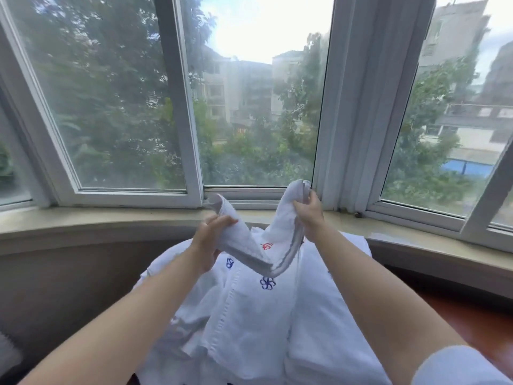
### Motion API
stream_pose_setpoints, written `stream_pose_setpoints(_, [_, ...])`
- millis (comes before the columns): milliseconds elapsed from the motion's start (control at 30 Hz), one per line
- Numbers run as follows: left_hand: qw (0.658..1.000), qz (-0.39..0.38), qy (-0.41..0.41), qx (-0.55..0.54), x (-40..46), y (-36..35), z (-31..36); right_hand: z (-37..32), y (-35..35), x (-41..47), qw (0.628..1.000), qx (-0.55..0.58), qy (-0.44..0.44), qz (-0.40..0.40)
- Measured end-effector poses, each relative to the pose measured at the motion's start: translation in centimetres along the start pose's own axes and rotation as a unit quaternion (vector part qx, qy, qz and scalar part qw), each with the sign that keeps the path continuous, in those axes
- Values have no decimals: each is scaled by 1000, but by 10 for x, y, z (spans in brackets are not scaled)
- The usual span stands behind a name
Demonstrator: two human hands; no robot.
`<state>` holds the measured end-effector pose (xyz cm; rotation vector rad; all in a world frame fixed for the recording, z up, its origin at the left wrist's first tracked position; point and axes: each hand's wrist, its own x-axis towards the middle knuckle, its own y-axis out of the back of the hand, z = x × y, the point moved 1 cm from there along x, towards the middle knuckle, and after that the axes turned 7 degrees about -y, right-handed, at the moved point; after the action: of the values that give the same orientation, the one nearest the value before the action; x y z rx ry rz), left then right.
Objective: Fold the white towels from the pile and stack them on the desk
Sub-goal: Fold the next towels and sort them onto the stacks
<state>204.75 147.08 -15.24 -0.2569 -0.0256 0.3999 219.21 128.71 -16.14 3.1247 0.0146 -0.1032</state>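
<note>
White towel (258, 245) sags doubled between left grip (212, 232) and right grip (309, 215), both clutching it

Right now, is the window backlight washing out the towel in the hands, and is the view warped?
Head view: bright sky glare up top, but the towel held by left hand and right hand stays readable; window frames bow from wide-angle distortion; the outdoor trees look soft and hazy.

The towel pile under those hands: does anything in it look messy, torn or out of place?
Nothing looks torn or spilled. The pile of white towels is rumpled and unfolded, with blue and red marks printed on it. The left hand and right hand grip one white towel, which sags in a V between them above the pile.
</note>
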Motion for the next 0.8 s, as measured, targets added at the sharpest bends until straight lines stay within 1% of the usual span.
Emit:
stream_pose_setpoints(33, [1000,14,19,-2,10,2,-13,9,-1,11,999,-19,-36,2])
stream_pose_setpoints(67, [998,30,47,10,15,3,-27,22,-1,18,994,-53,-92,4])
stream_pose_setpoints(133, [988,46,138,43,16,4,-62,58,-1,18,966,-164,-202,9])
stream_pose_setpoints(167, [979,42,195,42,12,4,-78,77,-2,11,950,-221,-221,11])
stream_pose_setpoints(200, [967,32,250,24,5,4,-91,94,-4,4,941,-264,-210,18])
stream_pose_setpoints(267, [948,27,318,-6,-2,8,-110,113,-5,-7,944,-294,-147,28])
stream_pose_setpoints(300, [944,44,327,-22,-1,11,-114,116,-3,-12,944,-304,-126,21])
stream_pose_setpoints(333, [945,76,317,-31,2,14,-116,116,-1,-16,941,-320,-112,10])
stream_pose_setpoints(400, [951,167,260,-8,8,20,-120,113,3,-25,926,-364,-95,-19])
stream_pose_setpoints(433, [951,198,237,9,8,21,-118,111,5,-31,918,-384,-88,-33])
stream_pose_setpoints(467, [952,212,222,8,5,19,-116,110,6,-38,912,-400,-81,-48])
stream_pose_setpoints(533, [955,206,210,-32,-6,13,-107,107,6,-55,907,-410,-68,-73])
stream_pose_setpoints(633, [953,185,231,-69,-33,3,-88,103,10,-80,908,-407,-51,-89])
stream_pose_setpoints(733, [950,163,264,-38,-68,1,-84,97,18,-99,919,-381,-54,-84])
stream_pose_setpoints(800, [945,119,305,-14,-95,10,-90,97,22,-110,928,-360,-60,-81])
